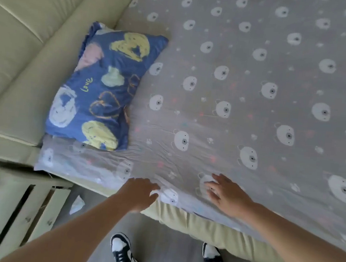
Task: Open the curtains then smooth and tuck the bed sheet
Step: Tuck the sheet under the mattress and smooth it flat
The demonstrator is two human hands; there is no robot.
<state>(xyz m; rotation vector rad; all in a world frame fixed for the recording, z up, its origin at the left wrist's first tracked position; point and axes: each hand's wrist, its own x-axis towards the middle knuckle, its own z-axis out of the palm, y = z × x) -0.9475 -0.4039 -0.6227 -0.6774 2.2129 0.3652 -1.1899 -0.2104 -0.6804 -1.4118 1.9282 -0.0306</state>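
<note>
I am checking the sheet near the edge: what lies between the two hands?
In the head view, only wrinkled bed sheet lies between the left hand and right hand; no object lies there.

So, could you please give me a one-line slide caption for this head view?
Both hands, left hand and right hand, at the bed sheet edge, near a blue pillow.

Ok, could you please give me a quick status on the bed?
Left hand gripping the bed sheet edge, right hand flat on it. Wrinkles near edge. Pillow on the sheet's corner.
</note>
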